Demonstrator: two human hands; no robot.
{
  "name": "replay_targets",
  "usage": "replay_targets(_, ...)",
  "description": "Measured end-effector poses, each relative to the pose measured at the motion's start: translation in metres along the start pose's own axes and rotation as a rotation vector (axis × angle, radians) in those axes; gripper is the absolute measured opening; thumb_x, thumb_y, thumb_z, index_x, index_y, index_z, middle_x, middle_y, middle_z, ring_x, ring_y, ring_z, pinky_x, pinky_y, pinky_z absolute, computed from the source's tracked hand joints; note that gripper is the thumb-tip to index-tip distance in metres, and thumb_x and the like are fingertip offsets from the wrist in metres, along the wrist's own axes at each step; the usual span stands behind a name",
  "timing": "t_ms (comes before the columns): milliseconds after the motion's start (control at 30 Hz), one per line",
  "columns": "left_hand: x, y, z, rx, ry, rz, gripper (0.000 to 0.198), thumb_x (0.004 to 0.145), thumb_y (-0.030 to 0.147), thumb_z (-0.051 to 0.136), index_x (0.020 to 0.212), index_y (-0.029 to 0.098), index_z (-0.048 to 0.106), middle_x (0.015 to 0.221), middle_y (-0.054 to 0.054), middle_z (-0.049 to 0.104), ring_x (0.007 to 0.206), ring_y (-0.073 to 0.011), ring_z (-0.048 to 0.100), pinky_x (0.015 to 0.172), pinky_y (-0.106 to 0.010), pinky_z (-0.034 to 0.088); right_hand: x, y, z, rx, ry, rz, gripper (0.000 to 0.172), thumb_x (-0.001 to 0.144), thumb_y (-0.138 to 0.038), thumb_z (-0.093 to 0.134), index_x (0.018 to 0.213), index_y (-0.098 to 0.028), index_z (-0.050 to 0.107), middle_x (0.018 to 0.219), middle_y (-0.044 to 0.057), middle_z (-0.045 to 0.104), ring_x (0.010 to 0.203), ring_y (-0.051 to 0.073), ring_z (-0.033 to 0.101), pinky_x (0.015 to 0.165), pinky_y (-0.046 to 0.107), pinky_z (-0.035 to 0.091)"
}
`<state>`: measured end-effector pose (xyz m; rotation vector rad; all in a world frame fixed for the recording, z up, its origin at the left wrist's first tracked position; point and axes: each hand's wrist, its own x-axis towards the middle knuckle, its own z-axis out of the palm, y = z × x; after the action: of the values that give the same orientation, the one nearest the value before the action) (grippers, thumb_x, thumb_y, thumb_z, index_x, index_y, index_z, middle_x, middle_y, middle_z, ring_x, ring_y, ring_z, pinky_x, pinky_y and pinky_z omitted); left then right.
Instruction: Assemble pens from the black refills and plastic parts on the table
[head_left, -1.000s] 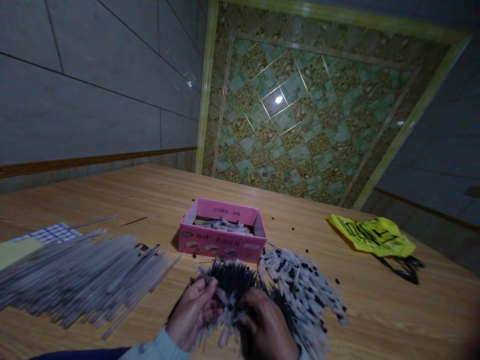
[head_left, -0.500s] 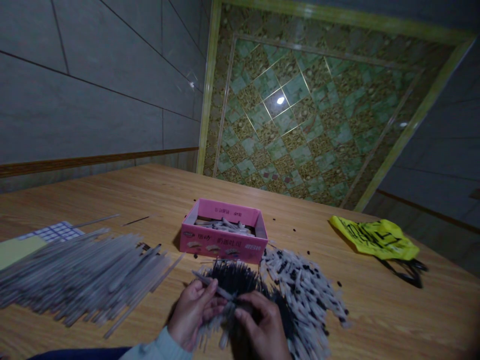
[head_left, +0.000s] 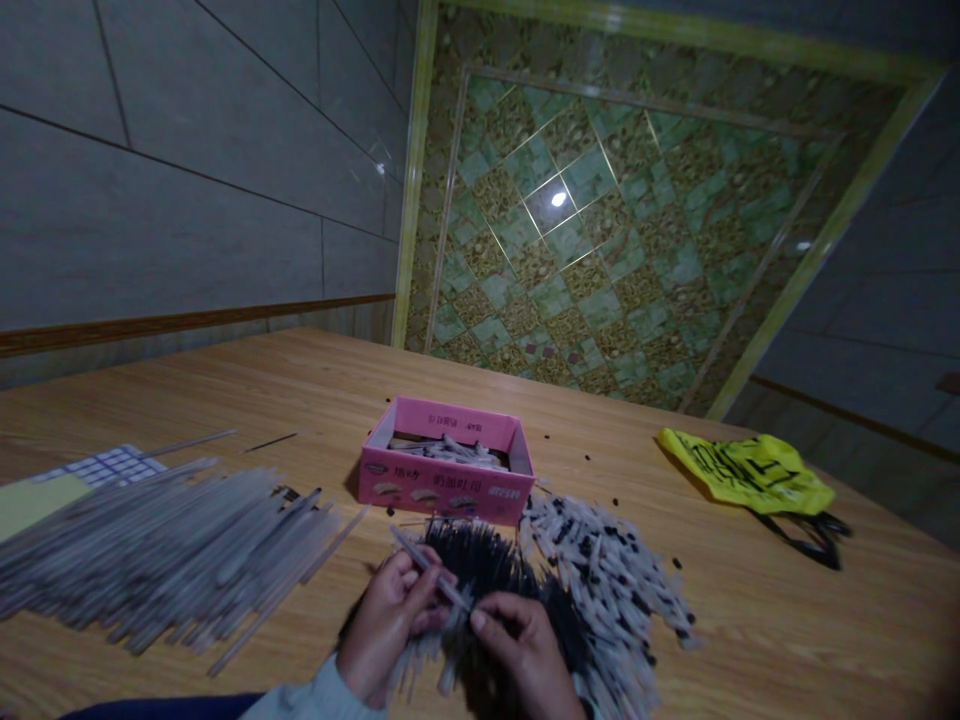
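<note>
- In the head view, the tube [head_left: 407, 545] we are handling is above the near part of the counter [head_left: 315, 390], slanting down from upper left to lower right.
- Our left hand [head_left: 386, 620] has its grip pinching the tube between thumb and fingers, with the far end sticking out past them.
- Our right hand [head_left: 525, 640] is at the tube's lower end, thumb and forefinger meeting there; whether that grip pinches the tube or only brushes it, we cannot tell.
- Below and behind the tube we have the bristles [head_left: 480, 550], a dark, spiky heap just in front of the box [head_left: 442, 490].
- The box is pink and open-topped, printed on its front, and pale pieces [head_left: 461, 452] lie inside it.
- Beside the bristles, to the right, we see a heap of short tubes [head_left: 607, 560], whitish with black bits among them.
- To the left we have the straws [head_left: 165, 560], long, translucent and roughly parallel, with a checked cloth [head_left: 112, 465] and a pale yellow sheet [head_left: 37, 505] behind them.
- Well apart on the right, the yellow bag [head_left: 750, 475] lies flattened, its black strap [head_left: 806, 545] trailing towards us.
</note>
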<state>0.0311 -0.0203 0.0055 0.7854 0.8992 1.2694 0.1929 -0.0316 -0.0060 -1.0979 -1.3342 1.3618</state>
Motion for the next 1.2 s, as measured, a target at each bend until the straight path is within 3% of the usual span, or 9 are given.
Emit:
replay_targets(100,-0.003,0.005,0.002,0.049,-0.032,0.027,0.027,0.075,0.036,0.062,0.093,0.017,0.056,0.078,-0.006,0.066,0.073,-0.0169,0.062,0.060,-0.026,0.050,0.002,0.006,0.000,0.099,-0.074,0.107,0.044,0.067,-0.056,0.065,0.062,-0.014,0.056,0.042,-0.004,0.049,0.028,0.004,0.032,0.030,0.016,0.021)
replay_targets(267,-0.005,0.009,0.005,0.069,-0.067,0.045,0.036,0.074,0.037,0.061,0.105,0.017,0.058,0.079,-0.006,0.065,0.074,-0.0180,0.061,0.060,-0.027,0.050,0.002,0.012,-0.002,0.149,-0.117,0.117,0.043,0.063,-0.055,0.069,0.065,-0.015,0.053,0.042,-0.006,0.049,0.028,0.003,0.034,0.029,0.015,0.024)
replay_targets(433,-0.005,0.008,0.005,0.009,-0.063,-0.004,0.029,0.072,0.034,0.064,0.095,0.017,0.060,0.079,-0.007,0.067,0.077,-0.0192,0.062,0.065,-0.030,0.052,0.001,0.010,0.000,0.184,-0.133,0.128,0.041,0.068,-0.055,0.064,0.064,-0.017,0.049,0.041,-0.007,0.046,0.026,0.003,0.030,0.029,0.016,0.022)
replay_targets(667,-0.004,0.005,0.003,-0.112,-0.024,-0.057,0.022,0.075,0.028,0.063,0.092,0.017,0.056,0.084,-0.008,0.068,0.082,-0.0197,0.064,0.072,-0.033,0.052,0.002,0.000,0.000,0.006,0.010,-0.145,0.035,0.068,-0.045,0.069,0.069,-0.013,0.056,0.059,-0.004,0.046,0.055,0.009,0.040,0.052,0.020,0.031)
replay_targets(867,-0.004,0.005,0.003,-0.133,-0.033,-0.071,0.021,0.074,0.026,0.065,0.090,0.017,0.056,0.083,-0.008,0.069,0.081,-0.0192,0.065,0.071,-0.032,0.053,0.003,0.009,0.001,0.084,-0.013,-0.018,0.040,0.077,-0.050,0.059,0.064,-0.012,0.056,0.052,-0.003,0.046,0.047,0.008,0.036,0.045,0.020,0.025)
replay_targets(1067,-0.004,0.005,0.003,-0.146,-0.030,-0.063,0.025,0.070,0.028,0.068,0.090,0.016,0.057,0.082,-0.009,0.069,0.081,-0.0202,0.065,0.071,-0.033,0.053,0.003,0.004,0.000,0.060,-0.009,-0.105,0.035,0.073,-0.045,0.066,0.067,-0.011,0.058,0.056,-0.004,0.045,0.052,0.007,0.037,0.048,0.019,0.027)
replay_targets(1200,-0.005,0.005,0.004,-0.117,-0.051,-0.062,0.026,0.070,0.031,0.068,0.089,0.017,0.058,0.082,-0.008,0.069,0.081,-0.0201,0.064,0.070,-0.032,0.052,0.003,0.005,0.003,0.224,-0.039,0.037,0.037,0.069,-0.046,0.069,0.062,-0.013,0.055,0.047,-0.004,0.048,0.038,0.004,0.035,0.038,0.017,0.022)
